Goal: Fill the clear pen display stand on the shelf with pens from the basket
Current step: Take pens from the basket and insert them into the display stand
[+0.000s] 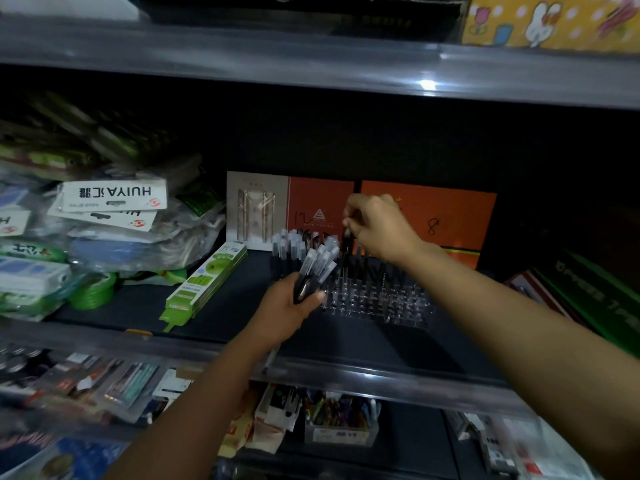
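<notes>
Two bare hands work at one dark shelf point(214, 327). The left hand point(291, 306), near 7 o'clock of the frame's centre, has its fingers curled around a bundle of pens point(317, 268) with clear caps; roughly eight caps fan out toward 1 o'clock, though blur makes an exact count impossible. The right hand point(379, 226), just right of centre, pinches a single pen point(347, 242) between thumb and fingertips, holding it nearly upright with its lower end at the clear pen display stand point(377, 296). Whether the tip sits in a hole cannot be told.

The stand rests on the shelf between the two forearms. Its grid of holes is hard to make out because the plastic is transparent against the dark surface. A cluster of standing pens point(294, 242) fills its far left part, at 10 o'clock of the stand; perhaps a dozen, their barrels merging in shadow.

Behind stand two orange boxes point(450, 223) and one pale box point(256, 211). At 9 o'clock lies one green pack point(204, 282), beside a green roll point(93, 289) and a heap of bagged goods point(114, 216). The lower shelf holds one small bin of coloured pens point(341, 419), partly hidden by the shelf edge. The basket is not seen.
</notes>
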Available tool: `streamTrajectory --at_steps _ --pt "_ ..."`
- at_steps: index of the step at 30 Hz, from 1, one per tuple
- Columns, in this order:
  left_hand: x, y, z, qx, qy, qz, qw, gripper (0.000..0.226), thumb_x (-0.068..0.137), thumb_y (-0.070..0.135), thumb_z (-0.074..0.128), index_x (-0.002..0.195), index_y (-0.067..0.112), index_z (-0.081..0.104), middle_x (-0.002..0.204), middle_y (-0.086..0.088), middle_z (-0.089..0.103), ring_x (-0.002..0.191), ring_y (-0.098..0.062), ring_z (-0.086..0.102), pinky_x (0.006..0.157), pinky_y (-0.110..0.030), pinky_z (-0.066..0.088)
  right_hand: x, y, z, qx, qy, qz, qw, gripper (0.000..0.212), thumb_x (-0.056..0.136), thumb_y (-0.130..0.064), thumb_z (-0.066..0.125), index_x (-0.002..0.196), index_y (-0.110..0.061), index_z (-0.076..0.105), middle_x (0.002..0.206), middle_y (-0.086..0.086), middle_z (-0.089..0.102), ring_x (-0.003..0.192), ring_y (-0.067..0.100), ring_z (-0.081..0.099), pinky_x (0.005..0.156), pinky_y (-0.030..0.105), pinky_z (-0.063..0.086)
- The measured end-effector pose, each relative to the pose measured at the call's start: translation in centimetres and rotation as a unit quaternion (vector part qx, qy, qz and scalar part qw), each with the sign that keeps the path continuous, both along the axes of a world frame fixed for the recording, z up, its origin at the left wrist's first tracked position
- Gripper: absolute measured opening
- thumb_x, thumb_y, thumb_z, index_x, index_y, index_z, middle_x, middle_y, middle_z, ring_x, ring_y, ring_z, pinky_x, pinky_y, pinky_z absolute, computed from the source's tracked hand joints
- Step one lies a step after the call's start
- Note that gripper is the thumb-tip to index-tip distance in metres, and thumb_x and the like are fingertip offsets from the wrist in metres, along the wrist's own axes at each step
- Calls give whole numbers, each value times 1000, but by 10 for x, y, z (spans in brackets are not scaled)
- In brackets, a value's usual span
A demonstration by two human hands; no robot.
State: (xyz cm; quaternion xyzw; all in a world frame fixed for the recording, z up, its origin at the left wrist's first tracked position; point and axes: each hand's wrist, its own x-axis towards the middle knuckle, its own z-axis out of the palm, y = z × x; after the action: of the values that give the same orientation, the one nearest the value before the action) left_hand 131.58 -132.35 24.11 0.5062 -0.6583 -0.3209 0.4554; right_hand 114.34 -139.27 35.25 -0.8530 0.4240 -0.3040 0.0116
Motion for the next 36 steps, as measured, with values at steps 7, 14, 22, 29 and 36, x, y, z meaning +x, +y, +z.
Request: streamTrajectory --at_steps 7,14,22,29,36 --pt "2 -1 -2 -3 -9 5 1000 10 90 18 61 92 9 58 56 8 52 44 4 49 50 -14 37 1 1 1 13 -1 2 1000 4 92 -7 60 89 -5 62 76 7 68 64 19 65 61 39 57" --pt "3 0 -3 -6 -13 6 1000 11 89 19 62 82 19 55 57 6 53 45 2 50 51 -18 39 1 1 1 20 -4 3 1000 4 91 -9 62 87 -8 62 76 6 69 63 17 64 60 40 57" --pt "3 -1 -4 -7 -1 7 1000 17 89 18 62 77 25 53 56 8 52 46 -1 49 53 -21 38 -1 2 -2 23 -1 15 1000 4 92 -8 61 88 -7 62 77 5 70 61 16 66 59 37 57" --pt "4 -1 -6 0 -1 3 1000 8 89 19 62 92 13 58 59 5 52 49 -3 49 53 -22 38 5 -4 -14 42 25 9 999 3 91 -6 60 94 -6 60 83 6 66 73 18 63 64 36 54" --pt "7 2 -2 2 -14 11 1000 6 90 20 61 91 18 56 59 4 53 45 -1 50 47 -19 40 10 -12 -28 55 63 8 996 5 89 -2 61 86 -5 63 79 0 64 73 12 59 67 32 50"
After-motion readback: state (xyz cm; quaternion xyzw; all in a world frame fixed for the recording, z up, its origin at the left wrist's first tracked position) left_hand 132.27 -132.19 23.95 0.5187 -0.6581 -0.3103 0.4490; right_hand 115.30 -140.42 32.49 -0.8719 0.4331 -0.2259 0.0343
